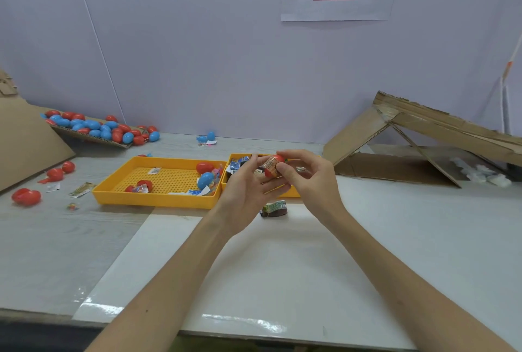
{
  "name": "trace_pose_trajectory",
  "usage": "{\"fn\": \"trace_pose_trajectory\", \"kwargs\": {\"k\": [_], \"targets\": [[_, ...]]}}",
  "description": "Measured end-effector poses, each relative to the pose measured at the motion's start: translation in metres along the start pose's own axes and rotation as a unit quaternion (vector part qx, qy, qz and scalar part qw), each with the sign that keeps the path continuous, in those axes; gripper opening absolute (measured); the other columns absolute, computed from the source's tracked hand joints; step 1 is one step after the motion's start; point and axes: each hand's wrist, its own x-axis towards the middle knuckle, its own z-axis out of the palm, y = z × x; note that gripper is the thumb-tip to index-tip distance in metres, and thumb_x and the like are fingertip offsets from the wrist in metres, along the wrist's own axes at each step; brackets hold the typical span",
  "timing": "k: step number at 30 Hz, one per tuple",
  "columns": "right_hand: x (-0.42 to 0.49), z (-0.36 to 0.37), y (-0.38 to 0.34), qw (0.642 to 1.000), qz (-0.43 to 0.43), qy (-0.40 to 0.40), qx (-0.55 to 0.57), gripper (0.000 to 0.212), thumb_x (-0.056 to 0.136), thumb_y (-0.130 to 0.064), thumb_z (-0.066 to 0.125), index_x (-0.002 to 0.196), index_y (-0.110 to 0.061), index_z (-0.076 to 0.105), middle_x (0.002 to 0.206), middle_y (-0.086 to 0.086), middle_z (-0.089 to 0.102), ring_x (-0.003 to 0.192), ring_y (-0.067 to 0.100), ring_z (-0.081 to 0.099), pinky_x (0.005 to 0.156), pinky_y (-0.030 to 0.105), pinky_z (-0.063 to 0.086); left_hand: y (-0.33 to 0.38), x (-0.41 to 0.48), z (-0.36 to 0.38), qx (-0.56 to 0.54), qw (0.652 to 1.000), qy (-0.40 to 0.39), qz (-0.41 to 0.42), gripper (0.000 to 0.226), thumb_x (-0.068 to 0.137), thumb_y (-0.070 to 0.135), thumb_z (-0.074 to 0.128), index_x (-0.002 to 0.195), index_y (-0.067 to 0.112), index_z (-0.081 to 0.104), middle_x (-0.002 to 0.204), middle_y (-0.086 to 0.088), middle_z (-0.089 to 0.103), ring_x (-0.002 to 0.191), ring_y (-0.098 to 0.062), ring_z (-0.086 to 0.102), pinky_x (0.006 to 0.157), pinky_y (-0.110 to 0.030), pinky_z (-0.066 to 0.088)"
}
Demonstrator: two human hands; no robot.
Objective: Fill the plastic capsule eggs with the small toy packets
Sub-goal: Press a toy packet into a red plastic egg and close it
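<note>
A red capsule egg (273, 165) with a toy packet stuck in its opening sits between both hands, above the right yellow tray (295, 192). My left hand (248, 188) cups the egg from below and my right hand (306, 175) pinches it from the right with thumb and fingertips. A small green and brown packet (274, 208) lies on the white mat just below the hands. Blue packets (238, 164) show in the right tray behind my left hand. The left yellow tray (158, 196) holds a red egg (204, 167), a blue egg (205, 180) and a few packets.
A heap of red and blue eggs (99, 128) lies on cardboard at the back left. Loose red egg halves (26, 197) and packets (82, 189) are scattered left of the trays. A folded cardboard box (423, 137) stands at the right. One blue egg (210, 136) rests by the wall.
</note>
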Motion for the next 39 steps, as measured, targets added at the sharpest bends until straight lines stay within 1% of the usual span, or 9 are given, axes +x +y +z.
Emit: {"fn": "trace_pose_trajectory", "kwargs": {"k": [8, 13, 16, 25, 28, 31, 34, 36, 39], "targets": [[0.0, 0.0, 0.001, 0.999, -0.016, -0.011, 0.027, 0.011, 0.089, -0.01, 0.074, 0.095, -0.02, 0.077, 0.098, 0.001, 0.072, 0.096, 0.017, 0.069, 0.08, 0.025, 0.054, -0.002, -0.003, -0.001, 0.039, 0.999, -0.026, -0.004, 0.047, 0.103, 0.029, 0.053, 0.139, 0.0, 0.048, 0.137, -0.026, 0.059, 0.123, -0.031, 0.064, 0.093, -0.034, 0.056], [0.003, -0.004, 0.002, 0.998, 0.005, -0.035, 0.043, 0.014, 0.095, -0.014, 0.067, 0.103, -0.018, 0.078, 0.109, 0.001, 0.07, 0.105, 0.02, 0.067, 0.087, 0.027, 0.053, -0.003, -0.004, 0.005, 0.005, 0.998, -0.039, -0.047, 0.045, 0.104, 0.044, 0.04, 0.118, 0.02, 0.075, 0.13, -0.011, 0.068, 0.122, -0.022, 0.064, 0.098, -0.037, 0.051], [0.002, -0.003, 0.002, 0.997, 0.019, -0.056, 0.042, 0.021, 0.089, -0.009, 0.074, 0.108, -0.018, 0.076, 0.115, -0.004, 0.07, 0.106, 0.023, 0.069, 0.093, 0.033, 0.055, -0.005, -0.004, 0.006, -0.016, 0.997, -0.06, -0.055, 0.047, 0.104, 0.045, 0.036, 0.122, 0.02, 0.071, 0.136, -0.014, 0.064, 0.129, -0.026, 0.059, 0.11, -0.046, 0.042], [0.003, -0.006, -0.001, 0.997, 0.033, -0.042, 0.049, 0.012, 0.09, -0.011, 0.073, 0.099, -0.017, 0.079, 0.1, -0.003, 0.077, 0.099, 0.015, 0.072, 0.089, 0.032, 0.056, -0.008, -0.002, 0.004, 0.029, 0.995, -0.055, -0.081, 0.054, 0.108, 0.047, 0.021, 0.125, 0.024, 0.066, 0.135, -0.007, 0.066, 0.12, -0.023, 0.064, 0.095, -0.039, 0.047], [0.002, -0.008, -0.002, 0.995, 0.035, -0.072, 0.056, 0.016, 0.094, -0.012, 0.067, 0.106, -0.017, 0.077, 0.103, -0.002, 0.077, 0.101, 0.017, 0.072, 0.087, 0.03, 0.057, -0.009, 0.0, 0.002, 0.006, 0.995, -0.048, -0.088, 0.058, 0.108, 0.047, 0.021, 0.12, 0.024, 0.073, 0.138, -0.006, 0.064, 0.123, -0.024, 0.062, 0.098, -0.039, 0.046], [0.001, -0.007, -0.003, 0.994, 0.045, -0.079, 0.064, 0.018, 0.091, -0.011, 0.072, 0.107, -0.017, 0.077, 0.103, 0.0, 0.077, 0.097, 0.021, 0.074, 0.083, 0.04, 0.061, -0.009, 0.001, -0.001, 0.037, 0.993, -0.059, -0.093, 0.054, 0.108, 0.047, 0.022, 0.13, 0.019, 0.064, 0.138, -0.005, 0.064, 0.128, -0.027, 0.06, 0.105, -0.043, 0.043], [0.001, -0.004, -0.005, 0.996, 0.025, -0.043, 0.068, 0.014, 0.089, -0.015, 0.074, 0.097, -0.025, 0.08, 0.096, -0.001, 0.078, 0.092, 0.018, 0.074, 0.073, 0.03, 0.06, -0.011, 0.001, -0.002, 0.111, 0.987, -0.063, -0.093, 0.053, 0.109, 0.044, 0.023, 0.121, 0.021, 0.069, 0.125, -0.005, 0.071, 0.114, -0.025, 0.067, 0.098, -0.043, 0.046], [0.003, -0.006, -0.005, 0.999, 0.01, -0.02, 0.048, 0.013, 0.089, -0.016, 0.075, 0.092, -0.028, 0.079, 0.091, -0.004, 0.078, 0.088, 0.014, 0.074, 0.074, 0.022, 0.056, -0.011, 0.002, 0.001, 0.165, 0.983, -0.01, -0.079, 0.051, 0.109, 0.042, 0.029, 0.108, 0.015, 0.071, 0.111, -0.009, 0.075, 0.097, -0.023, 0.07, 0.088, -0.039, 0.051], [0.005, -0.008, -0.003, 1.0, 0.0, -0.002, 0.031, 0.005, 0.09, -0.02, 0.074, 0.086, -0.02, 0.078, 0.083, -0.002, 0.077, 0.08, 0.017, 0.073, 0.073, 0.027, 0.056, -0.009, 0.004, 0.001, 0.137, 0.989, 0.056, 0.0, 0.039, 0.106, 0.039, 0.044, 0.112, 0.007, 0.065, 0.101, -0.012, 0.073, 0.082, -0.02, 0.07, 0.075, -0.032, 0.057]]}}
